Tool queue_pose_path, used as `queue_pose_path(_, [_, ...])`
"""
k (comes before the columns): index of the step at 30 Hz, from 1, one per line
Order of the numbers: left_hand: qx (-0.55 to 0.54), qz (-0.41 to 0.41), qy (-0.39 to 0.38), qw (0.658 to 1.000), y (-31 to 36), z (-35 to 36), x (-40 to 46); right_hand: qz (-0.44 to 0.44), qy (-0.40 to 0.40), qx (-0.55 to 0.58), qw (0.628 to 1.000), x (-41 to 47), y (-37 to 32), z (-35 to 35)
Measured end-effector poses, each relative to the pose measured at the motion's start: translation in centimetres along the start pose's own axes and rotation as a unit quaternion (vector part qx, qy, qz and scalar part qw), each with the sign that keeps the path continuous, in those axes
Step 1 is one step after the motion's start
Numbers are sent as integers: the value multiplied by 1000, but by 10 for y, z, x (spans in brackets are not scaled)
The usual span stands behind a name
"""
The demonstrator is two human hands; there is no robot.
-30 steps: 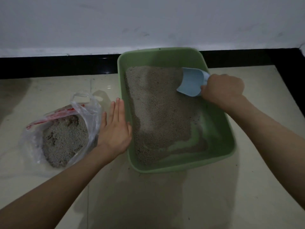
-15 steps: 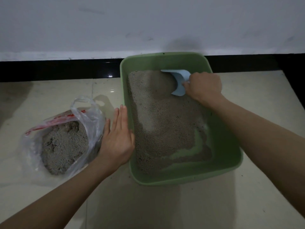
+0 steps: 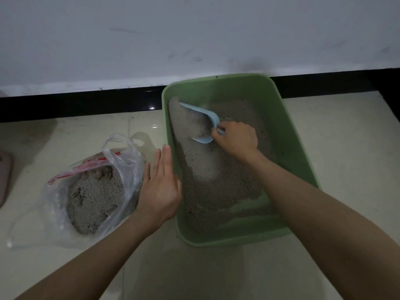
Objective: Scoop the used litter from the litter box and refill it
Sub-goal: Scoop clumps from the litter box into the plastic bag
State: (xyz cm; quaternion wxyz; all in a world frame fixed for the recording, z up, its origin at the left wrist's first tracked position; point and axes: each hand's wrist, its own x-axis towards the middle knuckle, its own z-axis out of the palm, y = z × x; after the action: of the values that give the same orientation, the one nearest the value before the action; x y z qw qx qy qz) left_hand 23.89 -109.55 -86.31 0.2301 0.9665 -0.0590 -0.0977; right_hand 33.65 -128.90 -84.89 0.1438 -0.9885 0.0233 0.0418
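Litter [image 3: 216, 178] of grey grains lay inside the green litter box [image 3: 298, 152], heaped toward the side nearest the left hand and thin at the near right corner, where bare green bottom showed under the right forearm. The box sat on the pale tiled floor [image 3: 335, 131] with its far end close to the black skirting [image 3: 86, 102] at the foot of the white wall [image 3: 194, 35].

A pale blue scoop [image 3: 203, 122] lay in the far left part of the box, its bowl dug into the litter and partly filled with grains. The right hand [image 3: 236, 138] gripped the scoop's handle, fingers curled tight round it, with the bowl reaching up and to the left of the knuckles.

The left hand [image 3: 161, 187] was flat and relaxed, fingers straight and together, resting against the outer left wall of the box with the fingertips pointing away from the person. It held nothing.

Just to the left of that hand, touching or nearly touching its edge, sat a clear plastic bag [image 3: 127, 167] with red print, open at the top and holding a mound of clumped grey litter. Farther left, at the frame's edge, part of a dull pinkish object [image 3: 5, 176] lay on the floor; what it was could not be told.
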Motion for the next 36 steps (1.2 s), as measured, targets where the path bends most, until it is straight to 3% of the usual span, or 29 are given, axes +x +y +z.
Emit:
queue_pose_path(4, [14,-8,-3,1000,-1,-2,0,-20,-53,35,998,-10,21,-8])
queue_pose_path(8, [20,-19,-13,1000,2,-4,1,31,-110,132,985,-29,46,-10])
queue_pose_path(15, [20,-25,-26,999,3,-7,-1,143,-130,276,942,-60,61,-21])
queue_pose_path(17, [20,-25,-24,999,4,-7,-1,133,-142,233,953,-66,60,-30])
queue_pose_path(21, [22,-25,-25,999,3,-7,-1,83,-119,44,988,-66,53,-61])
queue_pose_path(36, [23,-27,-32,999,4,-9,-1,61,-65,-95,991,-68,47,-116])
